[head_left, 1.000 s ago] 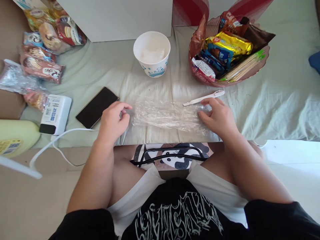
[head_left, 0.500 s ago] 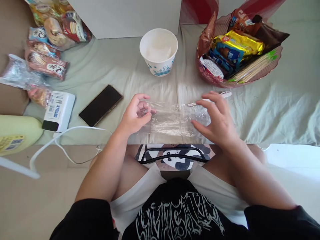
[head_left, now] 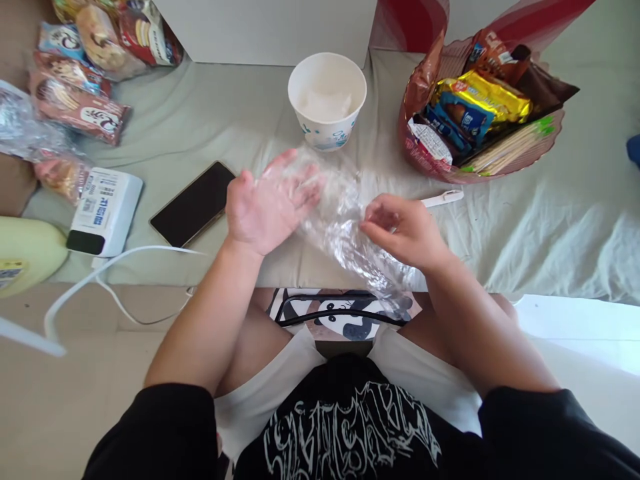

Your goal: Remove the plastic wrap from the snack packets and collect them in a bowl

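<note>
Clear thin plastic glove, one, above the bench edge: my left hand is open flat, fingers apart, slid partway inside it; my right hand pinches its cuff, grip clamped on the film. Nearby I count one white paper cup, one black phone, one white plastic stick, one red snack basket.

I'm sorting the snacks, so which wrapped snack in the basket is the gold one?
The gold snack packet lying on top of the pile in the red basket, with dark brown wrappers behind it and blue ones in front.
</note>
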Action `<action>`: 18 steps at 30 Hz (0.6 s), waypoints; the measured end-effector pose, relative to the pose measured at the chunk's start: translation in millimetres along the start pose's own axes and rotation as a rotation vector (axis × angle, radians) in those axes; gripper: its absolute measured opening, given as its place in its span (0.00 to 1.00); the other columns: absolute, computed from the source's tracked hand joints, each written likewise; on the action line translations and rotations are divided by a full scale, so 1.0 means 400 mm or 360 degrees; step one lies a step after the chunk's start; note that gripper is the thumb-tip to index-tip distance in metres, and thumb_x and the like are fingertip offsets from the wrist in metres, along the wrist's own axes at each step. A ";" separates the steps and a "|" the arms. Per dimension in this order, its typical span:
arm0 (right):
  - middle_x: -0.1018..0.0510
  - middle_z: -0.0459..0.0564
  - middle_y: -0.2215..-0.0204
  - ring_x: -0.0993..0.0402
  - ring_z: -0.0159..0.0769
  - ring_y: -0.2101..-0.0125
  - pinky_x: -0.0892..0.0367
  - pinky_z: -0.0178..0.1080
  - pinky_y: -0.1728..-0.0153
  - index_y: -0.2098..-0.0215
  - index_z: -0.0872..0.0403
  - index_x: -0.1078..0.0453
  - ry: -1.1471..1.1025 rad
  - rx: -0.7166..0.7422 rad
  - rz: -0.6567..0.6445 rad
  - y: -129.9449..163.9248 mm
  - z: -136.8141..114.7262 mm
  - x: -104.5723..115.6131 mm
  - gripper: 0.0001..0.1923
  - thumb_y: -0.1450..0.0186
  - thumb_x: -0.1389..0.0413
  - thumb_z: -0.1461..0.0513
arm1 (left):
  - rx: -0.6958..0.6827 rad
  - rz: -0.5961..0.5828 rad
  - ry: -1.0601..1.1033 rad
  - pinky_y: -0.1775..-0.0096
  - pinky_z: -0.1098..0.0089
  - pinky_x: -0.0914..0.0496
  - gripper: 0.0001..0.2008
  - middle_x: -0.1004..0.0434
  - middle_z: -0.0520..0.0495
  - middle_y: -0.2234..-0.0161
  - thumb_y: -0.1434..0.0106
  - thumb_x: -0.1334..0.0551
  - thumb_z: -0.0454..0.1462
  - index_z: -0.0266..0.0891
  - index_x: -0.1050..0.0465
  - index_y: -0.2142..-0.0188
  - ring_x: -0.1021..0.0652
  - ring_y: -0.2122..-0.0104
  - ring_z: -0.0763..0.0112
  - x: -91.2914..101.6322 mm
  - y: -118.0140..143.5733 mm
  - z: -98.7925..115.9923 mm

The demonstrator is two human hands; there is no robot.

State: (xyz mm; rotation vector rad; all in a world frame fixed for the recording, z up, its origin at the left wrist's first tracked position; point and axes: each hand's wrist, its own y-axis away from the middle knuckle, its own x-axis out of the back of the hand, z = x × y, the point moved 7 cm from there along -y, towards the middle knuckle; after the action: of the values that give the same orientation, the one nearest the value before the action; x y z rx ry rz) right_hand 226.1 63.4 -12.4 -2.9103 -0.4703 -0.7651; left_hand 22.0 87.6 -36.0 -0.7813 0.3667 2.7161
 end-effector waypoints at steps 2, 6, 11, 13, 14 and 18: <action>0.27 0.42 0.79 0.34 0.28 0.78 0.40 0.35 0.74 0.70 0.52 0.34 -0.0050 -0.0138 0.0300 0.002 0.015 0.010 0.07 0.38 0.42 0.58 | 0.0021 0.0002 -0.0064 0.41 0.53 0.25 0.42 0.19 0.40 0.44 0.47 0.35 0.70 0.44 0.27 0.45 0.25 0.35 0.44 -0.017 0.000 -0.022; 0.29 0.40 0.79 0.36 0.27 0.79 0.41 0.36 0.73 0.71 0.51 0.36 0.0036 -0.0240 0.0604 0.011 0.028 0.005 0.06 0.39 0.42 0.60 | 0.0202 -0.0200 -0.0156 0.39 0.54 0.26 0.50 0.20 0.35 0.41 0.59 0.24 0.67 0.42 0.27 0.43 0.25 0.35 0.42 -0.074 0.002 -0.098; 0.28 0.40 0.79 0.34 0.27 0.79 0.39 0.36 0.72 0.69 0.50 0.37 -0.0085 -0.0246 0.0599 0.018 0.048 -0.007 0.07 0.38 0.43 0.59 | 0.0264 0.0154 -0.0535 0.51 0.60 0.20 0.24 0.13 0.42 0.56 0.45 0.24 0.43 0.39 0.25 0.52 0.13 0.55 0.57 -0.048 -0.012 -0.120; 0.26 0.40 0.78 0.32 0.28 0.79 0.38 0.36 0.73 0.66 0.50 0.37 -0.0269 -0.0272 0.0503 0.019 0.064 -0.016 0.07 0.38 0.42 0.57 | 0.0233 0.0230 -0.0616 0.57 0.64 0.19 0.17 0.13 0.44 0.62 0.41 0.28 0.41 0.38 0.26 0.55 0.13 0.61 0.61 -0.035 -0.018 -0.103; 0.26 0.40 0.77 0.31 0.28 0.79 0.37 0.36 0.74 0.64 0.50 0.36 -0.0381 -0.0289 0.0424 0.018 0.071 -0.023 0.08 0.38 0.42 0.57 | 0.0228 0.0222 -0.0617 0.60 0.66 0.19 0.16 0.13 0.46 0.64 0.41 0.28 0.40 0.38 0.26 0.55 0.13 0.62 0.62 -0.032 -0.021 -0.095; 0.25 0.38 0.77 0.30 0.28 0.80 0.36 0.34 0.77 0.47 0.51 0.34 -0.0772 -0.0325 0.0019 0.014 0.080 -0.063 0.20 0.36 0.41 0.56 | 0.0458 0.0044 -0.0666 0.69 0.71 0.23 0.17 0.16 0.50 0.71 0.40 0.30 0.40 0.40 0.26 0.52 0.13 0.69 0.63 -0.033 -0.016 -0.095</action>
State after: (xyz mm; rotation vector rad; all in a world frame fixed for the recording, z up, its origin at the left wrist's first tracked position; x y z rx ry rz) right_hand 221.7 56.6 -52.8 -3.2833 -0.4301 -0.0953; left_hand 52.8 78.6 -61.1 -0.1263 0.6489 2.6735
